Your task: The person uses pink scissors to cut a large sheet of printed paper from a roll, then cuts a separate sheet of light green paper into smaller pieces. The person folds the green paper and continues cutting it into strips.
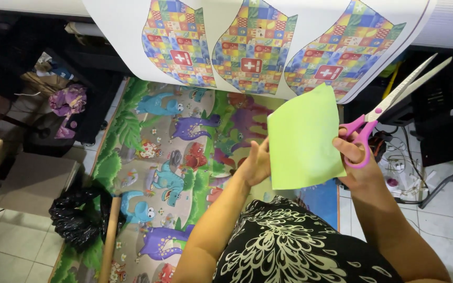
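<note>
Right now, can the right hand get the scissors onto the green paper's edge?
Probably yes. The right hand holds the pink-handled scissors with blades open, right beside the green paper that the left hand holds up. Nothing visible lies between blades and paper.

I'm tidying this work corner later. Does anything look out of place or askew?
Mostly the floor: a crumpled black plastic bag lies slumped on the edge of the dinosaur-print play mat, and a long cardboard tube lies loose beside it. The light green paper sheet and pink-handled scissors look undamaged.
</note>
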